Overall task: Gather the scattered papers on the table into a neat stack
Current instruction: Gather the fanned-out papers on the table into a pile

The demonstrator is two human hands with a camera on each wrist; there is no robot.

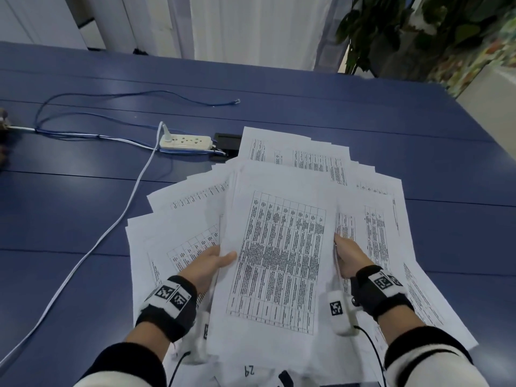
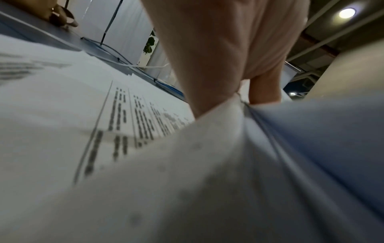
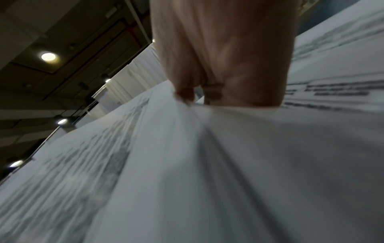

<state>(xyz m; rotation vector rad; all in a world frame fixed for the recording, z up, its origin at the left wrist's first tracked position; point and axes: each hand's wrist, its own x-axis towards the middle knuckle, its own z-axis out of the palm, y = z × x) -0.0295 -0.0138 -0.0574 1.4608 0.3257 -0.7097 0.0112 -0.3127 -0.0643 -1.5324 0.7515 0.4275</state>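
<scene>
Because the dark blue panelled table [image 1: 279, 101] is broad and slick-looking, the white printed paper sheets [image 1: 371, 219] fanned over its near half, from about nine o'clock round to four o'clock of the person, will probably slide easily, so they can be swept inward rather than picked up one by one. They look light, thin and floppy; a single sheet would buckle if pushed from one corner, and edges can crease or catch under a neighbour. Taking hold along the two long edges, near the middle, seems the safest way, then tapping a short edge on the table to square them.

At the centre, a held bundle of table-printed sheets [image 1: 279, 261] is raised above the fan, its long axis running from six o'clock towards twelve, tilted slightly to one o'clock, with the printed face up. Loose sheets below point variously, those at ten o'clock skewed left, those at two o'clock skewed right.

Gripping the bundle's left edge, the left hand [image 1: 206, 265] has its thumb on top and its fingers curled under. Opposite, the right hand [image 1: 350, 256] pinches the right edge; the right wrist view shows its fingertips [image 3: 185, 92] closed on the paper.

At eleven o'clock lie a white power strip [image 1: 185, 142] and thin blue cables [image 1: 83, 135], touching no paper.
</scene>
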